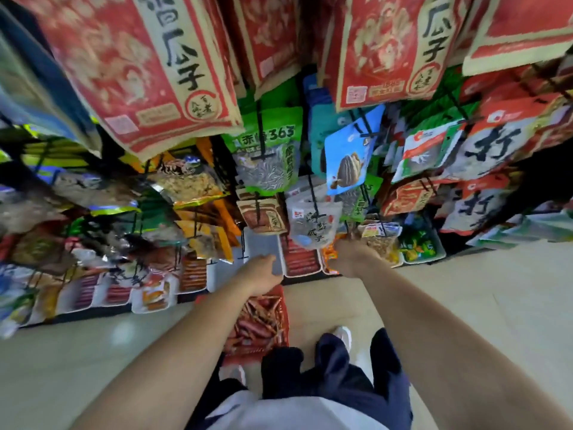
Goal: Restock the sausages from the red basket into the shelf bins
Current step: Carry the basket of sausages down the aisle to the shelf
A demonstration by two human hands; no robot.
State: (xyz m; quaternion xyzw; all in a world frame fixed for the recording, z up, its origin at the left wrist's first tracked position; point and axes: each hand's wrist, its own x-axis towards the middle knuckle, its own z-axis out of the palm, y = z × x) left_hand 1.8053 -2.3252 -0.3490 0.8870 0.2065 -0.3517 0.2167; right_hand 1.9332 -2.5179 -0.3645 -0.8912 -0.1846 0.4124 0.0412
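The red basket [283, 308] stands on the floor in front of my feet, full of loose red sausages [257, 324]. Above it, on the lowest shelf row, sits an empty-looking grey bin [263, 246]. My left hand [259, 274] is at that bin's front edge with curled fingers that seem to grip the rim. Right of it is a white bin of stacked red sausages [302, 259]. My right hand [348, 257] reaches to the bin of orange packets [329, 254] further right; its fingers point away and are hidden.
Hanging snack bags on hooks crowd the space above the bins, among them a clear seed bag [313, 225] right over the sausage bin. More bins [155, 294] line the shelf to the left. Pale floor [465, 290] stretches on both sides.
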